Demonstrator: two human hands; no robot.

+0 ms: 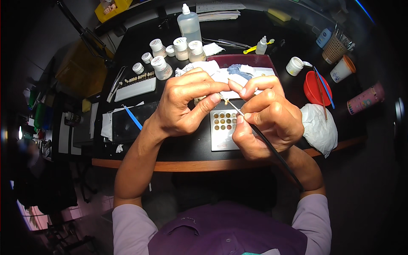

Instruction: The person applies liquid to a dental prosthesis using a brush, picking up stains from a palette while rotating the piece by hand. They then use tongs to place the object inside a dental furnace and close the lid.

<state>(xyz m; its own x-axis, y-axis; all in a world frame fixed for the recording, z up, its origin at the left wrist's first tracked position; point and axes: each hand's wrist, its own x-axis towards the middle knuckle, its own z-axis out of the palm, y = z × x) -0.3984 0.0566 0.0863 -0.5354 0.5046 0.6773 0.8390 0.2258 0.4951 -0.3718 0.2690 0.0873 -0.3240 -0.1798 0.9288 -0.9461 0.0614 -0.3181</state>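
My left hand (182,104) pinches a small metal holder between thumb and index finger, with a small tooth-coloured piece (226,102) by its tip. My right hand (272,119) grips a long dark-handled brush (267,142), its fine tip meeting or very near that piece. Below both hands lies a pale palette (221,140) with several wells of brown, yellow and reddish colours, partly covered by my right hand. Behind the hands, white tissues (204,68) and a blue-and-white cloth (238,70) lie by a maroon tray (265,59).
Several jars (161,68), a large bottle (189,27) and a shade guide (134,87) stand or lie back-left; blue-handled tool (131,117) at left. At right: red bowl (312,91), crumpled paper (318,127), pink tumbler (365,97), brush holder (333,53). The wooden desk edge (187,165) runs below my arms.
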